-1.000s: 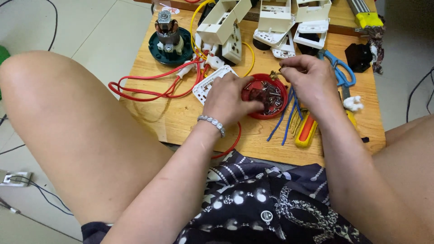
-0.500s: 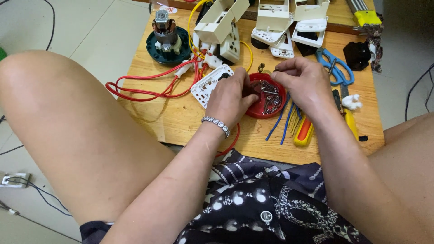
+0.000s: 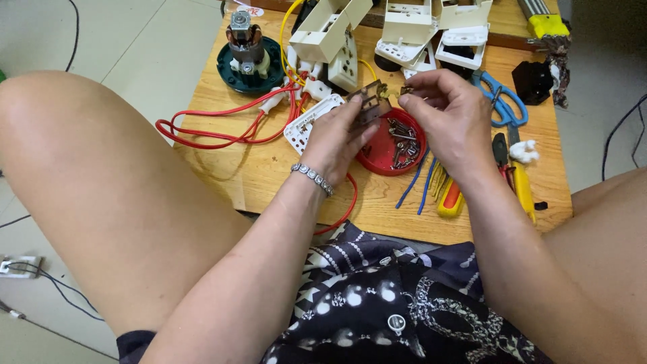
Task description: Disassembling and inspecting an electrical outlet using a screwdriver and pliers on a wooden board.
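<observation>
- The left hand (image 3: pixel 340 135) holds a small brown metal contact part (image 3: pixel 369 102) raised just above the red dish (image 3: pixel 377 149) of screws; the fingers are curled closed around the near side of the part, thumb on top.
- The right hand (image 3: pixel 448 114) is pinched nearly closed at the fingertips (image 3: pixel 410 91), just right of the part; a tiny piece appears to sit in the pinch, but it is too small to identify.
- Handling judgement: the part looks light, stiff and thin, with bent tabs that could deform. Hold it by the flat edges, not the tabs.
- The screws (image 3: pixel 402 143) in the dish look small and smooth, likely to slip; pick them up singly with the fingertips.
- On the wooden table (image 3: pixel 269 168), to the far left: a green-based motor (image 3: pixel 246 50) and red wires (image 3: pixel 216 128).
- A white switch plate (image 3: pixel 306 125) lies just left of the left hand.
- To the right lie blue scissors (image 3: pixel 502 101); nearer, an orange-handled screwdriver (image 3: pixel 450 199).
</observation>
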